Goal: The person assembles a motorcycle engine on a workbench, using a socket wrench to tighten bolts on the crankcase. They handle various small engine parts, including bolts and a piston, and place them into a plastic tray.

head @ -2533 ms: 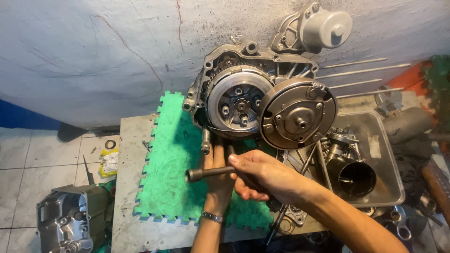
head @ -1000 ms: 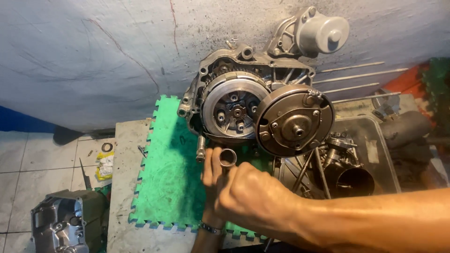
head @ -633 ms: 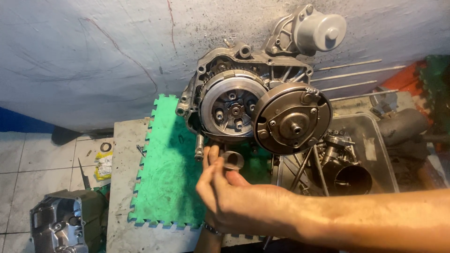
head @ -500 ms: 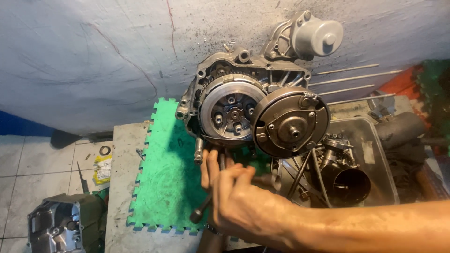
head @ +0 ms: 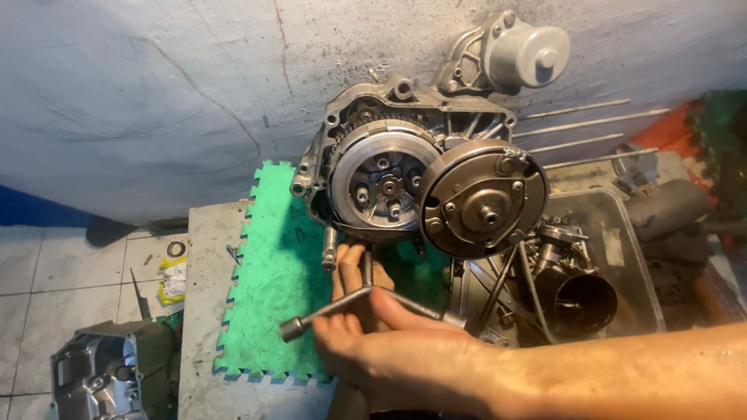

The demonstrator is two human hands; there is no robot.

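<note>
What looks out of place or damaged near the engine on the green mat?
Nothing looks spilled or broken. The engine stands open, its cover off, leaning against the wall. A loose casing lies down on the tiled floor. The right hand holds a Y-shaped wrench.

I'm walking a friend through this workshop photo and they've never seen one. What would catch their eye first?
First the opened engine, propped against the grey wall with its two round metal discs facing out. Next the bright green foam mat under it on the bench. In front, the right hand has a metal wrench in its grip, with the left hand just behind, and a tray of greasy parts sits to the right.
</note>
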